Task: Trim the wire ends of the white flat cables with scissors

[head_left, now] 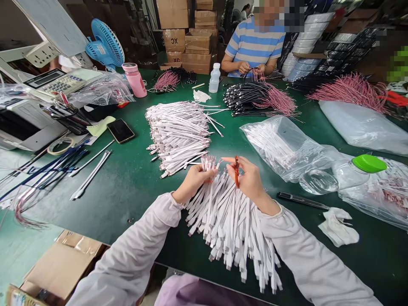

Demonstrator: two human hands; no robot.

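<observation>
With left hand [202,175], pinching several white cables [236,223] just below the exposed wire ends [208,161]; with right hand [247,176], grasping a small orange tool [236,173] and pointing the index finger [228,159] toward these ends. Find the cables fanned on the green table [134,182], between both forearms [137,238]. Better to keep the ends level, separate them patiently, and hold the tool clear of the left hand.

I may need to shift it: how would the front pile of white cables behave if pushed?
The white cables would probably spread, since they lie fanned out with no tie visible. Each seems likely to flex somewhat, being thin yet mostly straight.
</observation>
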